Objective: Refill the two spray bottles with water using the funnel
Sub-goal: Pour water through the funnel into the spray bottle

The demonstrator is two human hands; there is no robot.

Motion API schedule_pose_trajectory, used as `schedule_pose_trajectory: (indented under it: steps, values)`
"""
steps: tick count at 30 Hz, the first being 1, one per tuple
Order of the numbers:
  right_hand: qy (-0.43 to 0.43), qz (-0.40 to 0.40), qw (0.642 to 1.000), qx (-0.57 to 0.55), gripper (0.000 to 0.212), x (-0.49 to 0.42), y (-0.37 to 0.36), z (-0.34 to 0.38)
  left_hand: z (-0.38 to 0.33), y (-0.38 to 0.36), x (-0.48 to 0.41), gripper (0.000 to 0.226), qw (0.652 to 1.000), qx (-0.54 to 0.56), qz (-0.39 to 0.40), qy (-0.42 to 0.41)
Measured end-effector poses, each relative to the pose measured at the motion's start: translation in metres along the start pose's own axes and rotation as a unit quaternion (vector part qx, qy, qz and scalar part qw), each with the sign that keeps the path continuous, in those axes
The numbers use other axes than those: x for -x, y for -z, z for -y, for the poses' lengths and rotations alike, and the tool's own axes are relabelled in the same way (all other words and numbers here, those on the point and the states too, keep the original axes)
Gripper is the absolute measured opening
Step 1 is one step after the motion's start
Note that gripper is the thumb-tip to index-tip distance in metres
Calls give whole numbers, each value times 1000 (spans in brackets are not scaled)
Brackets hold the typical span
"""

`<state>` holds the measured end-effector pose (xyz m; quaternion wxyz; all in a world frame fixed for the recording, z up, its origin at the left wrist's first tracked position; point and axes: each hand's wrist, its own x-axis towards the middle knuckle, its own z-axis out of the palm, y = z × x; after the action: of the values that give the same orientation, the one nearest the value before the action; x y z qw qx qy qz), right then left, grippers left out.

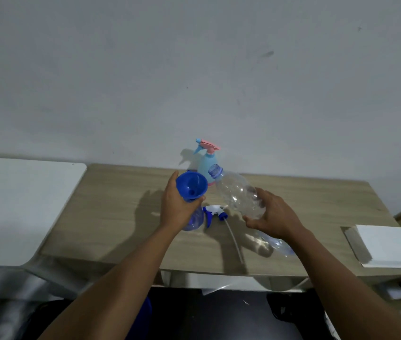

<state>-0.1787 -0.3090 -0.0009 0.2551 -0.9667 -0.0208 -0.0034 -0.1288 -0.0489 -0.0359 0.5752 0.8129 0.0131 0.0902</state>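
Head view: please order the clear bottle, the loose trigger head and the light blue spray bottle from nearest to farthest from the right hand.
1. clear bottle: held in the right hand.
2. loose trigger head: lying just left of the hand.
3. light blue spray bottle: standing at the back, by the wall.

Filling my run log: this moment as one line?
left hand grips funnel over open spray bottle | right hand holds clear bottle tilted at funnel | spray head lies on table
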Motion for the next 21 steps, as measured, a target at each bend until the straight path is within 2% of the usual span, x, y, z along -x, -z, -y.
schedule_pose_trajectory:
  steps: [4,8,15,17,20,21]
  values:
    - [-7,25,999,32,83,-1,1,6,4,5,-5,82,999,-7,32,-7]
    - [-14,36,997,66,82,-3,4,12,3,4,-5,108,999,-15,39,4]
    - [-22,61,991,116,78,-7,18,22,1,7,-7,116,999,-20,46,6]
    - [-22,63,990,124,77,-9,22,23,0,7,-7,108,999,-20,47,6]
    - [-22,68,987,141,78,-10,25,26,-3,7,-7,72,999,-12,40,-10]
    - [-23,70,987,146,78,-11,26,27,-4,8,-7,70,999,-7,39,-14]
